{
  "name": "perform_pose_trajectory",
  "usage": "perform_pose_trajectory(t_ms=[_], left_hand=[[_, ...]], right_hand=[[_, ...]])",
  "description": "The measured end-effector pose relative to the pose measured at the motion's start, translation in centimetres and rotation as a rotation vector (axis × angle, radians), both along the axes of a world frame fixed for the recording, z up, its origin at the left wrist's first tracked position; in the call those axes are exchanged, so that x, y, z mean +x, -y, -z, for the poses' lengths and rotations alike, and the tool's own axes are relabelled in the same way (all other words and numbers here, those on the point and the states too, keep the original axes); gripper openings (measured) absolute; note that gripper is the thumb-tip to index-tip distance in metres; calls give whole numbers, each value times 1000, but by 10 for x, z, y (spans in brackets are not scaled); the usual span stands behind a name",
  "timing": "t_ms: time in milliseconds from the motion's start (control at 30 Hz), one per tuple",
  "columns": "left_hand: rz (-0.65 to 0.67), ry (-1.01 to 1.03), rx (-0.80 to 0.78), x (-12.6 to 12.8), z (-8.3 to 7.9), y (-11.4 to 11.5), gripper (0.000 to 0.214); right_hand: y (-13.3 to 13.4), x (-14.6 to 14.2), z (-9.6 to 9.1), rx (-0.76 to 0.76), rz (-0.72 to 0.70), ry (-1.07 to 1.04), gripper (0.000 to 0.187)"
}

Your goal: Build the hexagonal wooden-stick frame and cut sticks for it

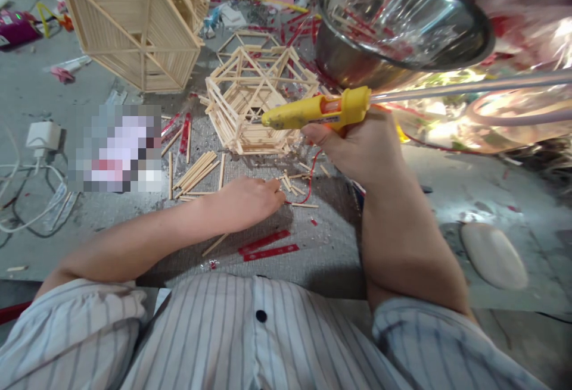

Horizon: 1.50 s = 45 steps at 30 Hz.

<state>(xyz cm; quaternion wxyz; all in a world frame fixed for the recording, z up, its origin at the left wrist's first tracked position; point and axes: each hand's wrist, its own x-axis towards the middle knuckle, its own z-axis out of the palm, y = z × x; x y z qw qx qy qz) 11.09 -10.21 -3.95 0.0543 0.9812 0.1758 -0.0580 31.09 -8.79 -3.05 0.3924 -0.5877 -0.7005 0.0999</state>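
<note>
Yellow glue gun (319,111) gripped in the right hand (353,149), nozzle at the open stick frame (250,98).
Right hand is closed around the gun's handle and holds it level above the grey tabletop (322,247), its tip pointing left, against or just short of the frame's near side. A clear glue rod runs out of the gun's back to the right. Left hand (245,199) lies palm down on the tabletop with its fingertips among the short loose sticks (292,184) just in front of the frame; whether it pinches one cannot be told. A bundle of longer sticks (194,171) lies to the left of that hand, two red strips (268,246) nearer the person. Behind the frame stands a larger stick house (134,21); a steel bowl (344,62) holding sticks sits to the right.
</note>
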Motion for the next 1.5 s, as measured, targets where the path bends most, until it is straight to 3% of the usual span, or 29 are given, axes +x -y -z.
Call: perform_pose_trajectory(t_ms=[600,800,1033,1300,1500], left_hand=[[2,-38,4,0,0,-1,20],[-9,-68,0,-2,-9,-3,22],[-46,-142,-2,-6,-24,-5,24],[-71,-85,27,-13,-25,-9,27],[-100,-75,82,-18,-26,-13,26]], right_hand=[[3,7,0,-41,39,95,43],[2,7,0,-25,63,133,55],[4,6,-3,-55,55,148,52],[6,7,-5,-39,43,200,50],[8,3,-9,-4,77,272,62]])
